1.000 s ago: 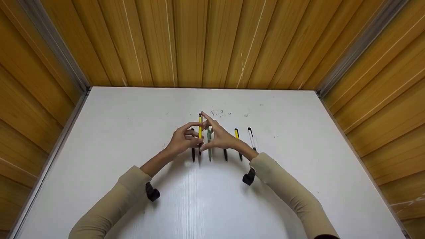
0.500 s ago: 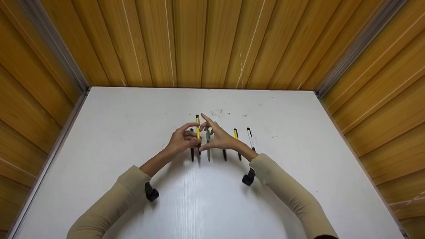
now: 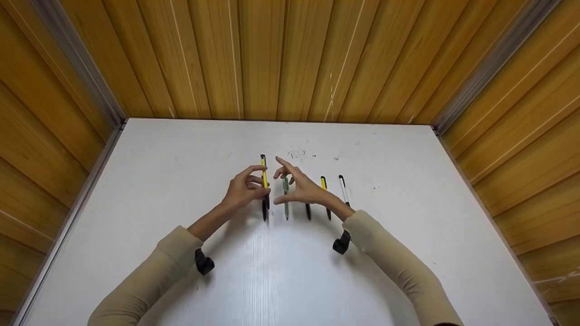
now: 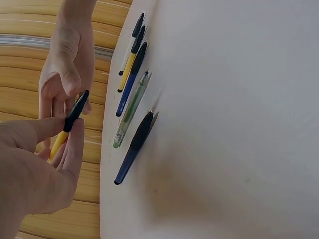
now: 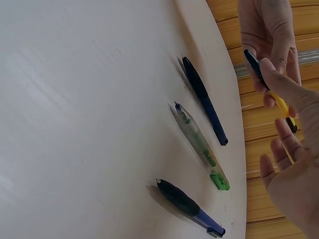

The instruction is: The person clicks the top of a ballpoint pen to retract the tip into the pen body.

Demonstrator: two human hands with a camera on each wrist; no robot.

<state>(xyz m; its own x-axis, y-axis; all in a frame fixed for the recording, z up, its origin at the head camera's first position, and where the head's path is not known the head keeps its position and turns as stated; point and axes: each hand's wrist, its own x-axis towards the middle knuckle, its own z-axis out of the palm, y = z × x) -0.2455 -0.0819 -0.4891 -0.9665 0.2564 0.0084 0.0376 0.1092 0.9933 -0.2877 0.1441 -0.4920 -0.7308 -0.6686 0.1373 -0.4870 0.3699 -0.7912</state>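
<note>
In the head view my left hand [image 3: 242,188] pinches a yellow pen with a black grip [image 3: 264,177] between thumb and fingers, raised over the table. Its black tip end points toward me. My right hand [image 3: 304,188] is apart from the pen, thumb and forefinger spread, nothing between them. Under the held pen lies a dark blue pen [image 4: 135,145], partly covered in the head view. A clear green pen [image 5: 202,144] lies beneath the right hand's fingertips. Another blue pen [image 4: 132,79] is mostly hidden by that hand in the head view.
Farther right on the white table [image 3: 281,271] lie a second yellow and black pen [image 3: 323,182] and a white and black pen [image 3: 343,186]. Wood-patterned panels [image 3: 281,59] wall in the back and sides. Dark smudges mark the tabletop near the back.
My left hand has carried the yellow pen leftward, away from the right hand, to above the leftmost pen. The right hand has stayed nearly in place, and a gap now shows between the hands.
</note>
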